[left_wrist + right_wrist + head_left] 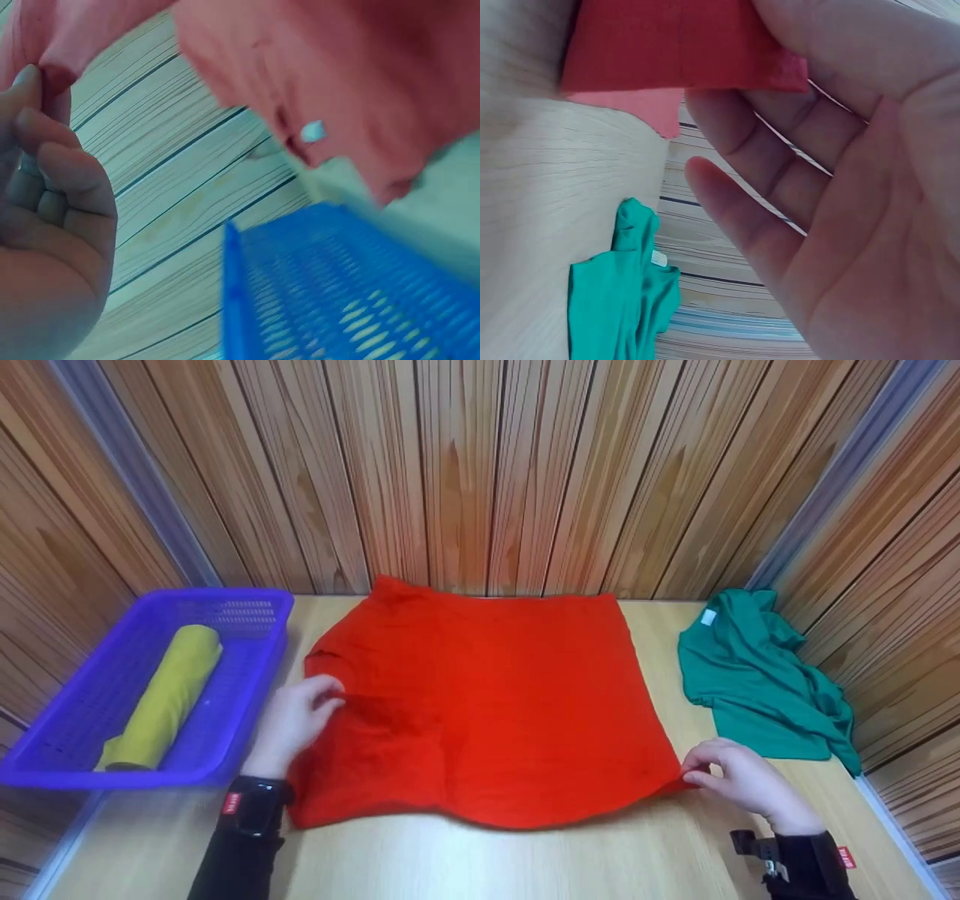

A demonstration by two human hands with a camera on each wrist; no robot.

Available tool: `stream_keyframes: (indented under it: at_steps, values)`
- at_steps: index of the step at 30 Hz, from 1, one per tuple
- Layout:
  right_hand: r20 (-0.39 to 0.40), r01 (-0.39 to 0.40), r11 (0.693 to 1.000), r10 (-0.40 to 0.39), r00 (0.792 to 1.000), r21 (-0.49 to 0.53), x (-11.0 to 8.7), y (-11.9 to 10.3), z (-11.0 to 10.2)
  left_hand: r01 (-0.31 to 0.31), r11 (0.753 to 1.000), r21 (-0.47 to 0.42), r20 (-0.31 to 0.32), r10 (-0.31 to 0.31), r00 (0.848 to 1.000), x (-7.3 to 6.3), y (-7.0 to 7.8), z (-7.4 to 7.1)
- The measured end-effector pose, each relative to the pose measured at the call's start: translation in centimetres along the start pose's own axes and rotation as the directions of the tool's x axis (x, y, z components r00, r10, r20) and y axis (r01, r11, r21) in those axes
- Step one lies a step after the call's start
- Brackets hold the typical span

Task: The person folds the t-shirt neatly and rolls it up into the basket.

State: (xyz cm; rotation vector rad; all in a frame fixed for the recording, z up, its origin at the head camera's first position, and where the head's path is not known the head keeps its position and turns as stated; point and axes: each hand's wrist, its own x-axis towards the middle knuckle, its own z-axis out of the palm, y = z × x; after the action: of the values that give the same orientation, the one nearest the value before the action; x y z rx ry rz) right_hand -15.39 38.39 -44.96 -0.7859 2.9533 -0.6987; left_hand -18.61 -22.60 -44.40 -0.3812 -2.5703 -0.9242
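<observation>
A red T-shirt [517, 697] lies spread on the table, its near hem wavy and partly raised. At its left side my left hand [296, 720] pinches the cloth between thumb and fingers. The left wrist view shows the same hand [56, 195] holding a fold of the T-shirt [315, 67], with a small white tag on the fabric. My right hand [739, 780] grips the near right corner of the hem between thumb and forefinger. Up close, that corner of the T-shirt [682, 52] sits under the right thumb, the other fingers of the hand [840, 195] spread out behind.
On the left stands a purple plastic basket [247, 675] with a rolled yellow cloth [169, 694] in it. A crumpled green garment [765, 690] with a white label lies at the right. Wood-panelled walls [465, 472] enclose the table [420, 862] at the back and sides.
</observation>
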Motion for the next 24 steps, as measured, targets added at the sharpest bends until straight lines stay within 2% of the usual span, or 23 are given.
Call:
stream_keyframes:
  at_steps: [2, 5, 10, 14, 17, 24]
  values:
    - [-0.025, 0.000, 1.000, 0.000, 1.000, -0.015, 0.0, -0.1, -0.2, -0.052, 0.999, -0.002, -0.069, 0.052, 0.996, 0.1, 0.5, -0.8]
    - [-0.055, -0.002, 1.000, 0.000, 0.998, -0.025, 0.2, -0.3, -0.4, -0.119, 0.993, -0.001, -0.163, 0.117, 0.980, 0.1, 1.1, -1.9]
    - [-0.094, -0.023, 0.999, 0.020, 0.995, -0.030, 0.3, -0.6, -0.6, -0.175, 0.984, -0.029, -0.269, 0.161, 0.950, -0.4, 2.2, -3.5]
    - [-0.124, -0.032, 0.999, 0.027, 0.992, -0.041, 0.4, -0.7, -0.7, -0.202, 0.978, -0.052, -0.315, 0.176, 0.933, -0.7, 2.9, -4.6]
    - [-0.137, -0.041, 0.998, 0.035, 0.990, -0.044, 0.5, -0.8, -0.9, -0.209, 0.975, -0.072, -0.333, 0.174, 0.927, -0.9, 3.3, -5.2]
    - [-0.228, -0.006, 0.996, -0.013, 0.974, -0.085, 1.5, -0.8, -1.1, -0.186, 0.977, -0.102, -0.337, 0.142, 0.931, -0.4, 3.6, -5.6]
